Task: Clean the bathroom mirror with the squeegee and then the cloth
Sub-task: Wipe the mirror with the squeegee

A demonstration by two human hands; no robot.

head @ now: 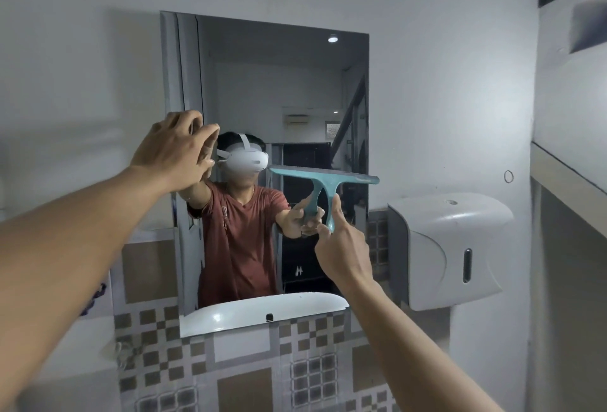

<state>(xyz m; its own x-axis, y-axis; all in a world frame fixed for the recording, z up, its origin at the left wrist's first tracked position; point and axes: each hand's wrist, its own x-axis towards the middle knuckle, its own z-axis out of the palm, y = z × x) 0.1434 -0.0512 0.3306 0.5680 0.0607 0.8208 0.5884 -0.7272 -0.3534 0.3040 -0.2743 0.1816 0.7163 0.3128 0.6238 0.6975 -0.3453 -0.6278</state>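
Head view, nearest first: two bare forearms reach up and forward from the lower corners. The right hand (pixel 345 247) pinches the lower end of the teal squeegee (pixel 323 186) handle between thumb and fingers, with the T-shaped tool upright and its blade bar running nearly level, tilted slightly down to the right, across the right half of the mirror (pixel 269 83). Whether the blade touches the glass cannot be told. The left hand (pixel 175 148) is raised at the mirror's left edge, fingers loosely curled and bunched, holding nothing visible; whether its fingertips touch the glass is unclear. Beyond the hands, the frameless mirror hangs on a white wall above patterned brown and grey tiles (pixel 249 362). A white dispenser (pixel 450 247) is mounted on the wall just right of the mirror.
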